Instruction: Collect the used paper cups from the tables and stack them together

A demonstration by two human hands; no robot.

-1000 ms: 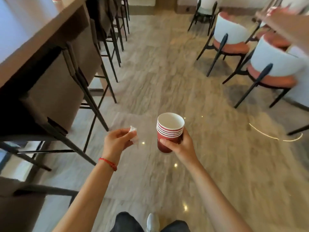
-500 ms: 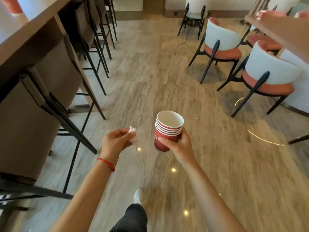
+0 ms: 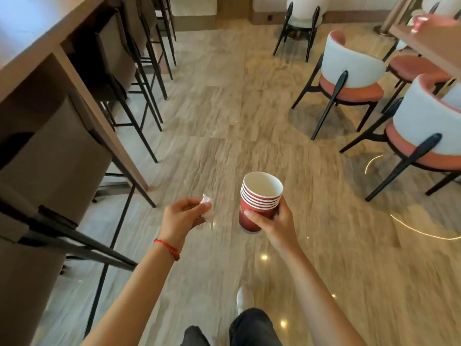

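Observation:
A stack of several red paper cups (image 3: pixel 258 203) with white insides is held upright over the floor, mouth up. My right hand (image 3: pixel 275 222) grips the stack around its lower half, thumb across the front. To the left, at about the same height and apart from the cups, my left hand (image 3: pixel 180 218) pinches a small crumpled white tissue (image 3: pixel 207 208) between thumb and fingers. A red string bracelet sits on the left wrist. A blurred red thing, maybe a cup (image 3: pixel 420 21), stands on the table at the upper right.
A long high counter (image 3: pixel 37 46) with a row of dark bar stools (image 3: pixel 109 58) runs along the left. White-backed chairs with orange seats (image 3: pixel 349 71) stand around a wooden table (image 3: pixel 431 43) at the right. A marble floor aisle (image 3: pixel 219 108) lies between them.
The view has moved forward along the aisle; stools and chairs slid closer and past. Both hands keep the same hold, the cups and tissue staying in front of me.

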